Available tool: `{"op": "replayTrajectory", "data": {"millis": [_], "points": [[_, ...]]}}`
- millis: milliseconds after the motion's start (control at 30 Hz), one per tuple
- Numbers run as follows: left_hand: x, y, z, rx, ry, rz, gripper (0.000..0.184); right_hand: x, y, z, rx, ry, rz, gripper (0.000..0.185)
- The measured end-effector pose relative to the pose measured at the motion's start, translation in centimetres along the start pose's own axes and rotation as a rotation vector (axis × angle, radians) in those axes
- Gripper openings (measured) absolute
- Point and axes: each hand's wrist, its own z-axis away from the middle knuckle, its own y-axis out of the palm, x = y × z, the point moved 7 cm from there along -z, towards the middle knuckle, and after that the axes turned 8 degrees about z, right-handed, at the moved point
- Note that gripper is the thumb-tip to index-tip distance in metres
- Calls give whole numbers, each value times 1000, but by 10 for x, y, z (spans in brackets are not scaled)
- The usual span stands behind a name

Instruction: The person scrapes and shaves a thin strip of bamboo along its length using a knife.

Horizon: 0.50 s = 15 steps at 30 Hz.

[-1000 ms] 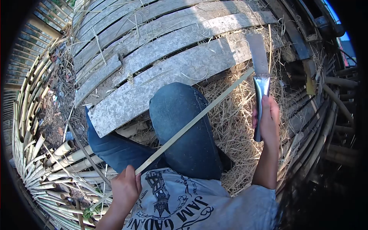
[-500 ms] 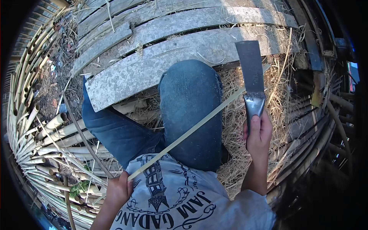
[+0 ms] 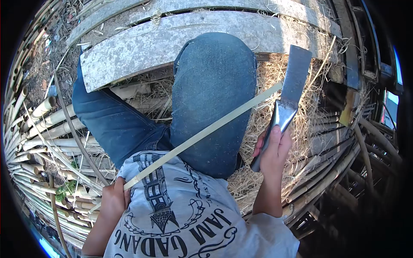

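Note:
My left hand [image 3: 115,198] is closed around the near end of a long, flat, pale bamboo strip [image 3: 202,136], down by my shirt. The strip runs slantwise up across my raised knee [image 3: 214,94] in blue jeans. My right hand [image 3: 275,151] grips the dark handle of a machete [image 3: 297,73] with a broad, blunt-ended blade pointing up and slightly right. The strip's far end appears beside the blade's left edge; whether they touch I cannot tell. Part of the handle is hidden by my fingers.
Weathered wooden planks [image 3: 133,53] lie in front of my knees. Pale shavings [image 3: 254,180] cover the ground on the right. Many bamboo poles [image 3: 47,144] are piled at the left, and more poles [image 3: 318,178] lie at the right. A thin curved stick [image 3: 75,129] leans at the left.
The machete has tilted to the right and its handle now slants down-left. The strip's far end, earlier passing behind the blade, now shows left of it. The camera view has shifted.

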Motion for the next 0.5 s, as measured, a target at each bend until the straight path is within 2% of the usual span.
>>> {"op": "replayTrajectory", "data": {"millis": [400, 500], "points": [[-3, 4, -2, -43, -15, 23, 13, -15, 9, 12, 105, 60, -152, 32], [-4, 4, 0, -33, -20, 3, 13, -13, 12, 17, 70, 48, -91, 46]]}}
